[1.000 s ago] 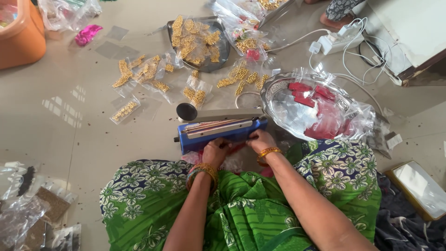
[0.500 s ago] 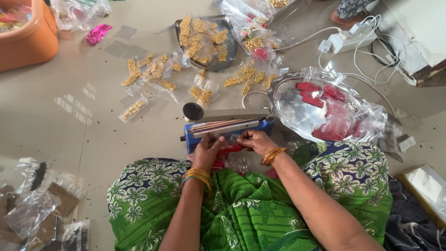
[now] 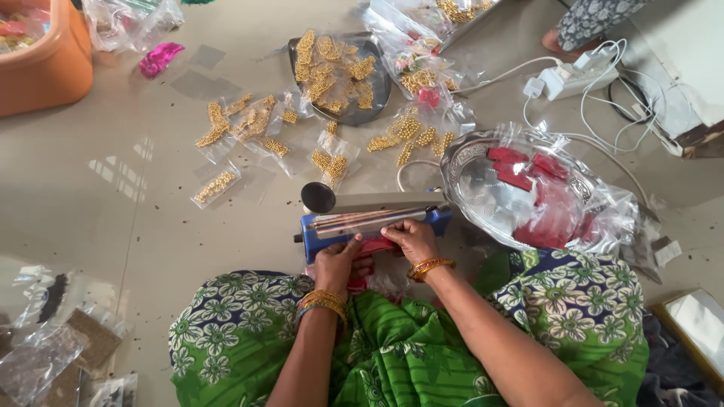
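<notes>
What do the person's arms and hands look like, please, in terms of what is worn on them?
Both forearms are bare, with no sleeves in view. The left hand has a stack of gold and orange bangles at the wrist; the right hand has a thinner set of similar gold bangles. No gloves; rings cannot be made out.

A blue sealer lies on the floor just before the person's knees, its long arm lifted a little, a black knob at its left end. A red packet lies at its front edge, partly hidden, held from both sides.
</notes>
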